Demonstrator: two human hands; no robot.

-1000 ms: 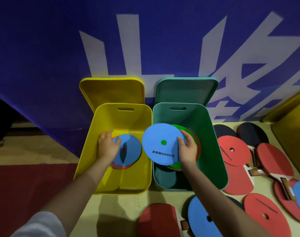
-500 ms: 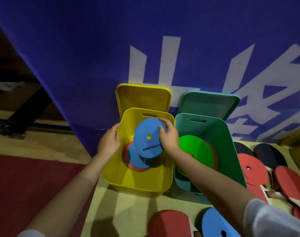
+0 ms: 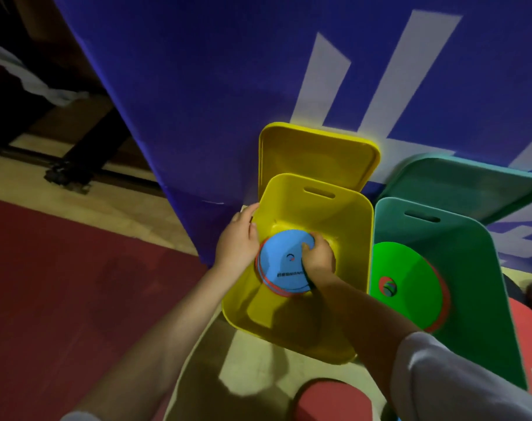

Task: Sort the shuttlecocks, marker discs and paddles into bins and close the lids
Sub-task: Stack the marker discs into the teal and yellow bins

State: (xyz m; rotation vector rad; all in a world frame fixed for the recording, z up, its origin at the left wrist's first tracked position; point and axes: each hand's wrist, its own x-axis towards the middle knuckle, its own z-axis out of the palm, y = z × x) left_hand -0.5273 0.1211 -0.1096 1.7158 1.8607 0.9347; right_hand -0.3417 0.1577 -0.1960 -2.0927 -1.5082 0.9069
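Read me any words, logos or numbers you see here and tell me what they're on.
Blue disc in the yellow bin: a dark printed line, too blurred to read.
Blue banner: parts of large white characters, cut off, not readable.
Green disc: no text visible.

Head view, close, down over yellow bin (image 3: 343, 338)

Left hand (image 3: 238, 240) lies flat, fingers straight; right hand (image 3: 317, 259) curls, knuckles up.
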